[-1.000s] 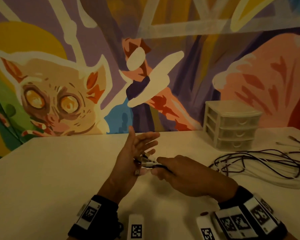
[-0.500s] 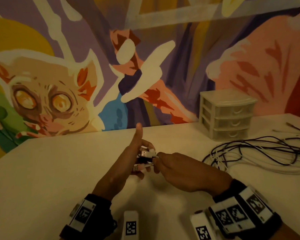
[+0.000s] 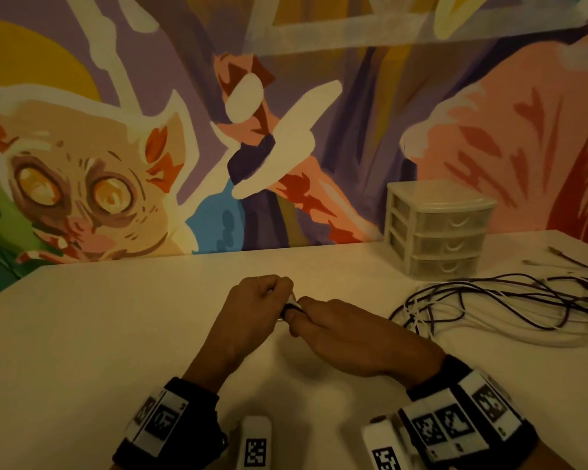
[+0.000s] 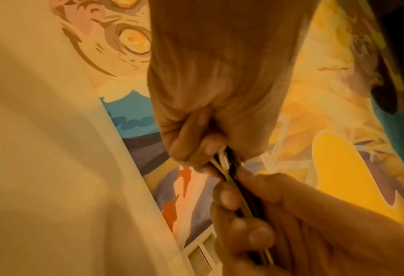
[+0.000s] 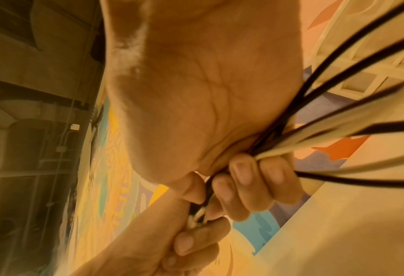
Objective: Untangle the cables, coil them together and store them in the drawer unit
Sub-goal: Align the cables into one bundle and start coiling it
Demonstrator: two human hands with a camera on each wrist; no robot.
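Black and white cables (image 3: 510, 307) lie in a loose tangle on the table's right side. Their gathered ends (image 3: 291, 306) sit between my two hands at the table's middle. My left hand (image 3: 257, 305) is curled around those connector ends (image 4: 224, 158). My right hand (image 3: 340, 330) grips the bundle of strands (image 5: 314, 142) just behind them, fingers wrapped round. The strands fan out from that fist toward the pile. A small translucent drawer unit (image 3: 437, 228) with three shut drawers stands at the back right against the wall.
A painted mural covers the wall behind the white table (image 3: 116, 334). Two loose cable ends (image 3: 564, 257) lie right of the drawer unit. Marker-tagged bands sit on both wrists.
My left hand went from spread open to closed around the cable ends. The right hand kept its grip on the bundle and stayed close against the left.
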